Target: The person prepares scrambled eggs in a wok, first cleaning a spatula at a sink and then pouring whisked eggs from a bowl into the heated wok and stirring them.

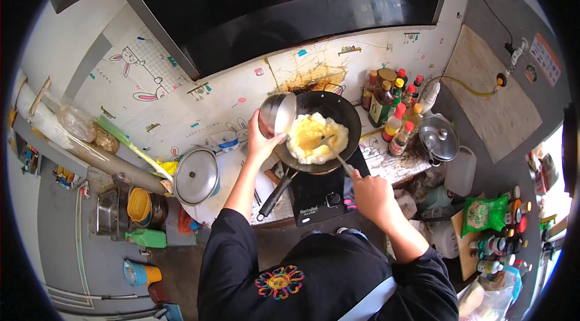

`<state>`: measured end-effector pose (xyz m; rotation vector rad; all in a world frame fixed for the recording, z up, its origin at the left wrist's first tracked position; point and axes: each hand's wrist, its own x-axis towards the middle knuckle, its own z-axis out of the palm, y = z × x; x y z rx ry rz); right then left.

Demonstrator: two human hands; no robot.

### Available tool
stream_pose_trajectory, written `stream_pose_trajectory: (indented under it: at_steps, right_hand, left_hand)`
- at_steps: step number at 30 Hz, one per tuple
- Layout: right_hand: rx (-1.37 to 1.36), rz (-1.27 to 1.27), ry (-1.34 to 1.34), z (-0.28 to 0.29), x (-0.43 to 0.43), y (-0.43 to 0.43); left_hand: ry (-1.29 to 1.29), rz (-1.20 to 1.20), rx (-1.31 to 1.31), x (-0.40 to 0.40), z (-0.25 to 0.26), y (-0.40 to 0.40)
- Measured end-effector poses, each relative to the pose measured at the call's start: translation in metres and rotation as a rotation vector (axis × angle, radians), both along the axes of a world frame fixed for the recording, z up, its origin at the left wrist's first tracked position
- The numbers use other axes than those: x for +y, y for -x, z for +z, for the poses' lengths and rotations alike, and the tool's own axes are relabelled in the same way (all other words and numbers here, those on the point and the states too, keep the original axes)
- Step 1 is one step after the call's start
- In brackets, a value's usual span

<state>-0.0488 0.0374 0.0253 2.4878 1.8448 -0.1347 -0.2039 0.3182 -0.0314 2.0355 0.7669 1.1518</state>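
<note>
A black wok sits on the cooktop, its handle pointing toward me on the left. Inside it lies beaten egg, puffed and pale at the rim and wetter yellow in the middle. My left hand grips a metal bowl, tilted over the wok's left side with its mouth toward the egg. In my right hand is the handle of a metal spatula, whose blade rests in the egg.
Several sauce bottles crowd the counter right of the wok, beside a lidded pot. Another lidded pot stands on the left. A range hood overhangs the back. Further right, a green food bag lies among jars.
</note>
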Motion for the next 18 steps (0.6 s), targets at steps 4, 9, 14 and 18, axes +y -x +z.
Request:
stream_pose_trajectory:
  at_steps: [4,9,14,18]
  right_hand:
    - [0.060,-0.030,-0.104,-0.025,0.029,-0.015]
    - [0.025,-0.109,-0.042,-0.019,0.013,-0.014]
    - [0.103,0.026,0.019,-0.014,0.004,0.012]
    - [0.130,-0.050,-0.097,-0.045,0.031,-0.016]
  left_hand:
    - [-0.018,-0.004,0.011,0.002,-0.005,-0.009]
    - [0.228,-0.073,-0.090,-0.007,0.010,-0.008]
    - [-0.171,0.093,0.118,0.020,-0.017,0.005]
    - [0.111,-0.035,0.008,0.002,0.001,-0.017]
